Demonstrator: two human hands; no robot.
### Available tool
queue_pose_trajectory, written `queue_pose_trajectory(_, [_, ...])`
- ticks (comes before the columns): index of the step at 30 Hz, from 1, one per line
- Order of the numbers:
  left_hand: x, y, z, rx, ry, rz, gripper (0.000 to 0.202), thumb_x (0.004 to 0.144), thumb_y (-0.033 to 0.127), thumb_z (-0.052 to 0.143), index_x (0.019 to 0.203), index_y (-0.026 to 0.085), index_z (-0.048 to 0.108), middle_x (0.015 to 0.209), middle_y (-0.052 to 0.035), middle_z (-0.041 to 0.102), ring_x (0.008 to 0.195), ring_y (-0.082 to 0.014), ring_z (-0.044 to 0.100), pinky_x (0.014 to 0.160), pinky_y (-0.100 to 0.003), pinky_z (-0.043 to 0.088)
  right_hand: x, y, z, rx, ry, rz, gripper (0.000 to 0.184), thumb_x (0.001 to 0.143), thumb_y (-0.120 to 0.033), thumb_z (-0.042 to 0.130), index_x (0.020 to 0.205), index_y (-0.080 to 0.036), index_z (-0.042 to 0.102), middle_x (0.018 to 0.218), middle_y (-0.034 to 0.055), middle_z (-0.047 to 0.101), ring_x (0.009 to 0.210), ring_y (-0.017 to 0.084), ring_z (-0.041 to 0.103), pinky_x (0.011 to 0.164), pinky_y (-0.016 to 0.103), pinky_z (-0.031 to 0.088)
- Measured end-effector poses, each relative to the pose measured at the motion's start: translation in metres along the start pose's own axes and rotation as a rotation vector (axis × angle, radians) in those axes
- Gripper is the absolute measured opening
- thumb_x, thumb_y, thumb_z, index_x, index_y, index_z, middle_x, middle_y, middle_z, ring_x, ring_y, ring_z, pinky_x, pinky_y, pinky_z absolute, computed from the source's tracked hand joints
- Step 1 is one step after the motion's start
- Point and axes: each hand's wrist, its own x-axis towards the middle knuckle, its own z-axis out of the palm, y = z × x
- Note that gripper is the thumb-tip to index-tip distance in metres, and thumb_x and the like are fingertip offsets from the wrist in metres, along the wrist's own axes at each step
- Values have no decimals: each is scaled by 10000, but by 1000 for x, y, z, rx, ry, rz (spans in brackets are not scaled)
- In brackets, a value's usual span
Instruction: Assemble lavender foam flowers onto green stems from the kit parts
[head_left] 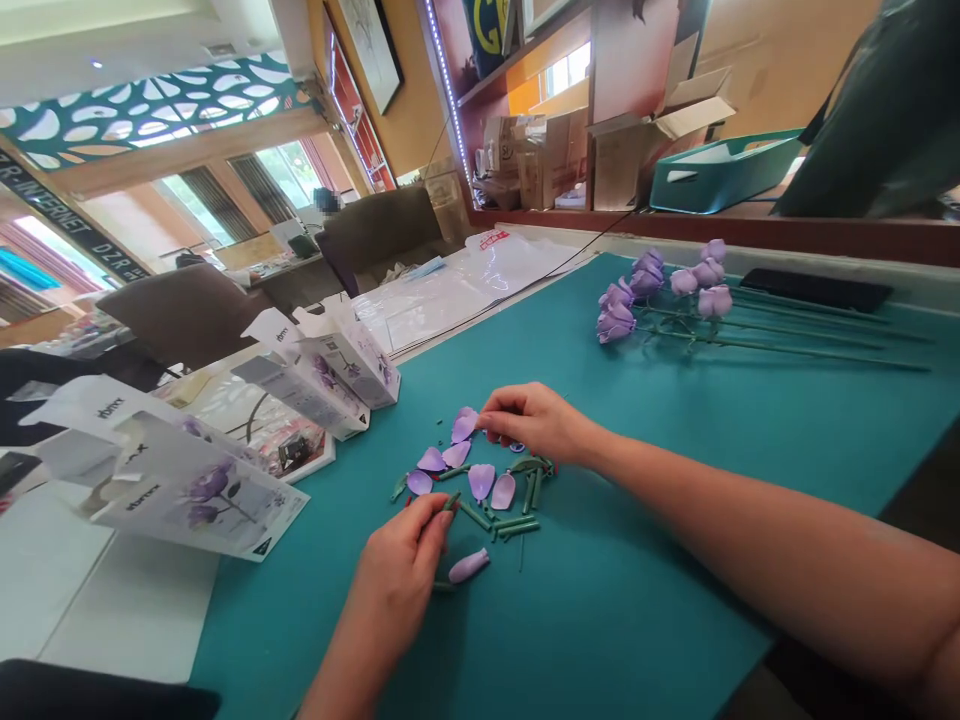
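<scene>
My left hand point(401, 560) pinches a small green stem piece point(452, 500) between thumb and forefinger. Farther forward, my right hand point(544, 425) has its fingertips closed at the edge of a light purple petal point(464, 425). Between the hands lie loose purple petals, among them a pale one point(503, 491) and a rounder one point(481, 481). Short green stem tubes point(517, 526) are scattered beside them, with a green leaf piece point(529, 465) near my right wrist. A closed purple bud point(469, 566) rests just right of my left hand.
Assembled purple roses point(616, 322) with long green stems lie at the back right of the green mat point(637, 610), by a black flat object point(816, 289). Opened white boxes point(202, 490) with rose pictures stand on the left. Clear plastic sheeting point(457, 285) covers the surface behind.
</scene>
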Motion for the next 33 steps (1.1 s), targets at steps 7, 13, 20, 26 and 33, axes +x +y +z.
queue_pose_trajectory(7, [2, -5, 0, -64, 21, -27, 418, 841, 488, 417, 1077, 244, 662, 922, -53, 702, 767, -212, 639, 645, -326, 546, 1, 7, -3, -124, -30, -51, 158, 815, -137, 525, 871, -155, 671, 681, -8, 632, 618, 94, 561, 587, 212, 438])
queue_pose_trajectory(13, [2, -7, -5, -166, 39, -122, 464, 781, 556, 463, 1018, 225, 685, 960, -46, 691, 720, -193, 634, 601, -310, 578, -6, -5, -10, -574, -226, -156, 169, 793, -107, 578, 860, -170, 720, 867, 33, 686, 765, 125, 602, 678, 228, 420])
queue_pose_trajectory(20, [2, -11, -23, 32, 170, -96, 404, 781, 524, 439, 922, 252, 703, 875, -28, 720, 725, -214, 659, 620, -293, 530, -11, -4, -4, -876, -380, -204, 182, 806, -142, 565, 861, -194, 731, 884, 41, 693, 790, 162, 612, 648, 243, 390])
queue_pose_trajectory(26, [6, -25, -33, 186, 225, -79, 368, 805, 494, 402, 828, 265, 690, 707, -5, 712, 664, -203, 642, 589, -278, 463, -11, -6, -9, -906, -357, -175, 194, 789, -121, 558, 852, -203, 723, 891, 34, 697, 794, 161, 610, 641, 242, 382])
queue_pose_trajectory(33, [4, -27, -35, 213, 242, -102, 370, 820, 488, 392, 826, 254, 679, 667, 6, 692, 613, -182, 619, 559, -262, 428, -36, -19, 13, -1040, -732, -289, 139, 740, -86, 588, 793, -167, 688, 819, 61, 680, 734, 167, 602, 485, 248, 273])
